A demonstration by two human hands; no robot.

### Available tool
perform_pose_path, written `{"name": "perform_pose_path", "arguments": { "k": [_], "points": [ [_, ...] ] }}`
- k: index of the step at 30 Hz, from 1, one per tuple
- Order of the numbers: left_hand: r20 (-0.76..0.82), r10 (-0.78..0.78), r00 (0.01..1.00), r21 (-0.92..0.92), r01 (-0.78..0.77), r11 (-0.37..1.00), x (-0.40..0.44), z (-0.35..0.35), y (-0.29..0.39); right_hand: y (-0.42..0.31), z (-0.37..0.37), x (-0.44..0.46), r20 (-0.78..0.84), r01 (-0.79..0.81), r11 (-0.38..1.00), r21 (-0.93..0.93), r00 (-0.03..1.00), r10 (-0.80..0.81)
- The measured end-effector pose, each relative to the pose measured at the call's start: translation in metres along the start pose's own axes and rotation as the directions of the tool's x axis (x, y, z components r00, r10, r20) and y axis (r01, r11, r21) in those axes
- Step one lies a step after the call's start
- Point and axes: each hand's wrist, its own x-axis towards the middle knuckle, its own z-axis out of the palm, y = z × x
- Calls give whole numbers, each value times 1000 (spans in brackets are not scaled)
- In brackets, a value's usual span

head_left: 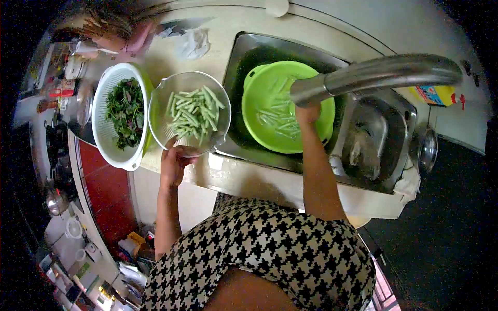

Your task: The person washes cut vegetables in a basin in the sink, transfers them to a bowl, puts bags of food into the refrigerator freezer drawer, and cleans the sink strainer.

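"On the pale countertop, left of the sink, what do you see?"

"A clear round bowl of cut, pale green bean pieces. The left hand holds it by its near rim, fingers closed on the edge. I can't tell whether the bowl's base touches the counter."

"And the other hand?"

"That one, the right hand, is over a lime-green round plastic basin, just beneath the curved brushed-metal faucet. The spout covers part of it, so I can't tell whether its fingers are spread or closed on anything."

"Where does the basin sit?"

"Inside the larger, left compartment of a stainless-steel double sink. More bean pieces lie in it, scattered across the bottom."

"Anything next to the clear bowl?"

"Just beside it, farther left, stands a white slotted plastic colander with dark green, purple-tinged leaves heaped inside. Behind the bowl, a crumpled white plastic bag lies on the counter."

"And at the far right?"

"A yellow packet with blue and red printing, beyond the sink's smaller compartment."
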Motion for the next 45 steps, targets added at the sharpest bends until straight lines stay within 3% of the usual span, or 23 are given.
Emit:
{"name": "perform_pose_path", "arguments": {
  "k": [1, 6, 9, 14, 16, 18, 21, 23, 25, 26, 27, 28, 29, 31, 32, 34, 37, 38, 41, 43, 44, 45],
  "points": [
    [8, -12, 1000, -2, 12, 1000, 4, -3, 1, -3, 7, 7, -11, 163, 985, -55, 986, -164],
    [83, -8, 997, -11, 9, 1000, 23, -5, 4, -77, -30, 34, 99, 549, 823, -148, 836, -540],
    [72, -6, 997, -100, 13, 995, 28, 5, 11, -101, -37, 22, 319, 624, 746, -233, 773, -548],
    [-16, -43, 999, -128, 41, 991, 34, 11, 20, -51, 0, 2, 662, 533, 822, -203, 693, -286],
    [-100, 15, 995, -199, -35, 979, 37, 8, 8, -40, -11, -10, 686, 569, 806, -164, 653, -322],
    [-153, 69, 986, -226, -103, 969, 32, 14, 0, -27, -29, -26, 641, 658, 750, -66, 604, -474],
    [-339, 46, 940, -225, -129, 966, -1, 41, -14, -13, -33, -16, 579, 616, 767, 178, 565, -588],
    [-230, 98, 968, -196, -145, 970, -29, 59, -29, -92, -99, 10, 759, 694, 718, -59, 499, -419],
    [198, 162, 967, 55, -176, 983, -35, 83, -40, -110, -100, 23, 678, 762, 640, -97, 522, -518],
    [414, 227, 881, 357, -387, 850, -27, 96, -39, -88, -67, 28, 488, 797, 602, -39, 541, -685],
    [621, 194, 760, 549, -598, 583, -8, 114, -29, -87, -64, 29, 442, 809, 587, -24, 535, -720],
    [629, 300, 717, 542, -682, 492, 15, 133, -38, -87, -63, 30, 395, 822, 570, -12, 527, -752],
    [638, 404, 656, 533, -754, 384, 43, 150, -51, -108, -83, 28, 510, 810, 586, -37, 519, -686],
    [654, 408, 637, 627, -758, 178, 97, 171, -70, -110, -91, 26, 632, 849, 518, -104, 458, -625],
    [653, 381, 654, 654, -741, 151, 117, 176, -82, -89, -80, 25, 652, 891, 430, -143, 411, -637],
    [641, 335, 691, 704, -703, 103, 150, 185, -106, -56, -62, 26, 668, 877, 457, -147, 429, -608],
    [662, -54, 748, 744, -664, -78, 179, 183, -158, 1, -37, 3, 683, 615, 788, -25, 587, -436],
    [622, -59, 781, 779, -625, -47, 158, 189, -139, 15, -33, -11, 697, 490, 871, 19, 619, -363],
    [518, -316, 795, 847, -425, 318, 128, 198, -99, -5, -65, -44, 759, 230, 971, -61, 642, -104],
    [581, -349, 735, 801, -440, 407, 151, 191, -153, -20, -81, -39, 904, 89, 994, -56, 428, 12],
    [612, -361, 704, 775, -443, 451, 160, 188, -172, -16, -75, -45, 885, 57, 998, -8, 465, -20],
    [568, -344, 748, 800, -404, 443, 158, 189, -172, -4, -63, -57, 865, 24, 999, 42, 499, -48]
  ]
}}
